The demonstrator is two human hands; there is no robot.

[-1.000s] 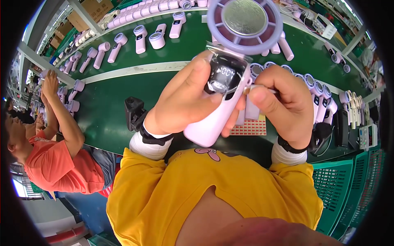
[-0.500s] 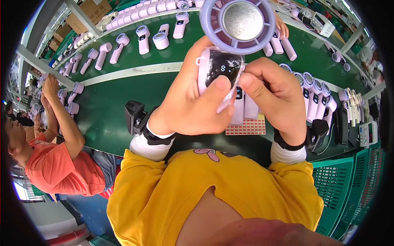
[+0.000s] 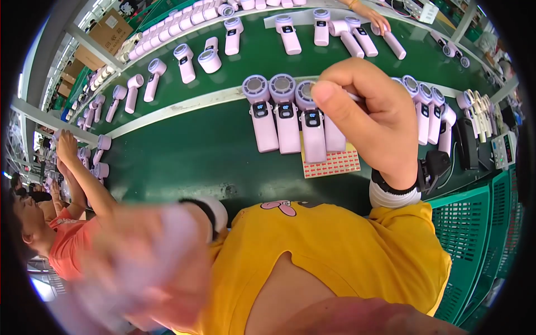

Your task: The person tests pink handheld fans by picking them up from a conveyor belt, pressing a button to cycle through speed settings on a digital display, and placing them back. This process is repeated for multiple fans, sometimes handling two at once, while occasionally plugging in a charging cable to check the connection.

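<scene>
My left hand (image 3: 151, 262) is a blur at the lower left, beside my yellow shirt. A smeared lilac shape in it matches the handheld fan (image 3: 177, 237) held half a second ago; its separate fingers do not show. My right hand (image 3: 374, 117) is raised over the green bench with thumb and index finger pinched together. What lies in that pinch, if anything, is too hidden to name. Just left of it, several lilac handheld fans (image 3: 287, 127) lie side by side with lit displays. Beneath them shows a sheet of small red stickers (image 3: 332, 164).
More lilac fans (image 3: 429, 114) lie right of my hand. Beyond a pale rail (image 3: 178, 103), a green belt (image 3: 251, 61) carries spaced fans; another person's hand (image 3: 379, 22) touches one. A co-worker in an orange shirt (image 3: 70, 245) is at left. Green crates (image 3: 463, 234) stand at right.
My left hand has swung with the fan from in front of me down to the lower left. My right hand has come away from the fan's display, fingers still pinched. The row of fans now shows.
</scene>
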